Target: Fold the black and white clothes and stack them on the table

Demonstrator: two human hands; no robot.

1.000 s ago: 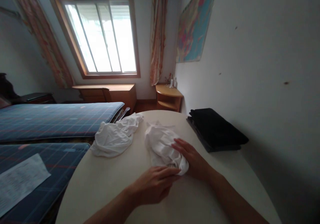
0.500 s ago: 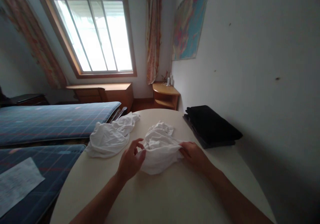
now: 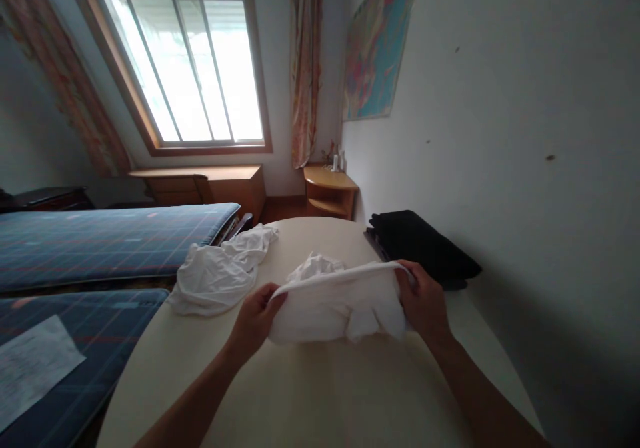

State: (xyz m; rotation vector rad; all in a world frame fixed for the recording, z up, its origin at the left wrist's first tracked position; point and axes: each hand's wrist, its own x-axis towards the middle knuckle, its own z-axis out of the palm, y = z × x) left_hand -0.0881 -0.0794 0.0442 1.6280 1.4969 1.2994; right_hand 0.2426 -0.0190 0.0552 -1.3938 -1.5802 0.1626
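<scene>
the step in hand looks to be drawing one edge of a white cloth (image 3: 320, 311) out straight between two hands. the cloth is over the middle of the round table (image 3: 300, 398), right in front of the person, its top edge running in a nearly straight line from hand to hand and sloping up a little toward the right. the left hand (image 3: 254, 316) has the left end of that edge pinched between thumb and forefinger, with the other fingers curled in below. the right hand (image 3: 425, 299) has the right end caught between thumb and fingers; how its lower fingers lie under the cloth i cannot tell. below the edge the near part drops in a loose sheet with a few folds toward the right, and behind it another part sits bunched up. whether the lower hem touches the table is too blurred to say. the edge seems fairly taut but the rest is slack, so the next move, as i judge it, calls for both pinches to stay firm and the hands to travel together, level and evenly, since thin fabric like this would likely crease or slip if one side ran ahead. a second white cloth (image 3: 215, 280) lies crumpled on the table to the left, apart from the left hand, and a folded black pile (image 3: 423, 245) sits beyond the right hand, near the wall (image 3: 500, 101).
</scene>
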